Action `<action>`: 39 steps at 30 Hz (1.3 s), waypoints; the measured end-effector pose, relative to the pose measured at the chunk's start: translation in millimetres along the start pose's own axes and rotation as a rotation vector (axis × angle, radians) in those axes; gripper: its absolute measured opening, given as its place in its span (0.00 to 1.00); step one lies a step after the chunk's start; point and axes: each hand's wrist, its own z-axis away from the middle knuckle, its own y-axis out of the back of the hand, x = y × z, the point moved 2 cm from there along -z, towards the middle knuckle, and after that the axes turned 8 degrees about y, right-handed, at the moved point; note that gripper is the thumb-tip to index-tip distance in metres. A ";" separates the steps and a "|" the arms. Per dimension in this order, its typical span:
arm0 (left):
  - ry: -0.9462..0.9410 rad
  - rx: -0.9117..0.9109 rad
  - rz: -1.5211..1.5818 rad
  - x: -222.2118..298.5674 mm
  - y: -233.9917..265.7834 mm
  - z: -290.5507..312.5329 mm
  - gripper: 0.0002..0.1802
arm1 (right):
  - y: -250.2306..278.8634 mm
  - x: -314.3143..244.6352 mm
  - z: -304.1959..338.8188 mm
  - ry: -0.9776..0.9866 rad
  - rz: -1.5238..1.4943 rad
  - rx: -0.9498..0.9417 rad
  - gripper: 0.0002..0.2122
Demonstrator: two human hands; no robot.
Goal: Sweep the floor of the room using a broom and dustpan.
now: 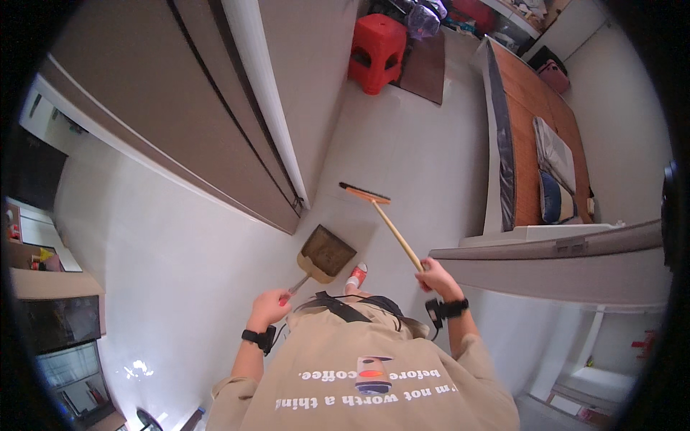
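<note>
My left hand (271, 307) is closed round the handle of a dustpan (327, 253), whose tan, scoop-shaped pan has a dark, dirty-looking inside and hangs just left of my foot. In my right hand (437, 279) is the yellowish stick of a broom (397, 233). The broom's orange head with dark bristles reaches out ahead of me, near the doorway floor. Broom head and dustpan are apart. Whether either one touches the floor I cannot tell.
A brown door (180, 108) stands at the left, and a grey door edge (546, 266) juts in at the right. Beyond lie a red plastic stool (377, 50), a dark mat (424, 68) and a bed with an orange-brown mat (528, 122). My red shoe (359, 271) is below.
</note>
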 end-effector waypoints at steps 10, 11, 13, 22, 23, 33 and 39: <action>0.073 0.093 -0.006 -69.1 4.9 61.3 0.14 | -122.2 10.1 -105.0 -0.033 0.127 0.017 0.10; 0.085 0.110 -0.023 -77.2 6.0 65.3 0.14 | -129.4 27.8 -97.3 -0.005 0.186 -0.007 0.11; 0.108 0.116 -0.041 -92.0 10.2 72.1 0.14 | -147.8 41.2 -62.5 0.040 0.375 -0.031 0.14; 0.048 0.052 -0.143 -102.5 20.7 53.2 0.14 | -187.3 54.8 101.5 -0.035 0.353 -0.222 0.17; 0.044 0.022 -0.148 -99.3 23.9 51.1 0.14 | -188.2 52.8 111.7 -0.069 0.199 -0.227 0.18; -0.022 -0.091 -0.259 -123.6 33.0 69.1 0.16 | -223.4 61.6 97.3 -0.011 0.050 -0.051 0.20; -0.032 -0.129 -0.242 -151.5 34.7 74.6 0.16 | -263.6 35.1 72.7 -0.011 0.243 0.063 0.12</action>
